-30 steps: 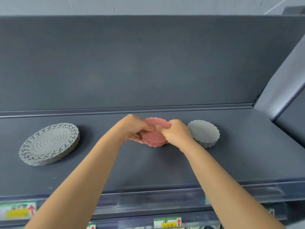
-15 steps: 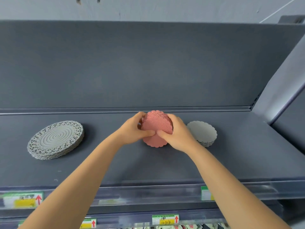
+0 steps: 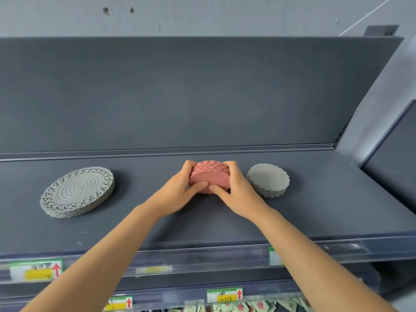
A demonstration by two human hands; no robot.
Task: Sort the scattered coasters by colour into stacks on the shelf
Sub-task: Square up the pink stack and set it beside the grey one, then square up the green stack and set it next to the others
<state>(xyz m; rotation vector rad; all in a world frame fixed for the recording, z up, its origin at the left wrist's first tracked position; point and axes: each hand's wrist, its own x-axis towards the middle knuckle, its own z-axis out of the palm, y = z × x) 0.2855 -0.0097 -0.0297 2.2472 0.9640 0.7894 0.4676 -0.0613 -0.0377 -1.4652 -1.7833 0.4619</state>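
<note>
A stack of pink scalloped coasters (image 3: 210, 176) stands on edge, tilted toward me, in the middle of the dark grey shelf (image 3: 157, 221). My left hand (image 3: 177, 191) grips its left side and my right hand (image 3: 236, 192) grips its right side, thumbs pressed on the near face. Just right of my right hand sits a flat stack of small grey scalloped coasters (image 3: 267, 180). At the far left lies a stack of larger grey lace-edged coasters (image 3: 77, 191) with a spiral pattern.
The shelf has a tall dark back panel (image 3: 180, 93) and a slanted side panel (image 3: 382, 109) at the right. Price labels (image 3: 36, 270) run along the clear front rail. Packaged goods (image 3: 247, 307) show on the shelf below.
Both hands have turned the pink stack from lying nearly flat to standing on edge, its patterned face toward me. The view has tilted up slightly. The grey stacks have not moved.
</note>
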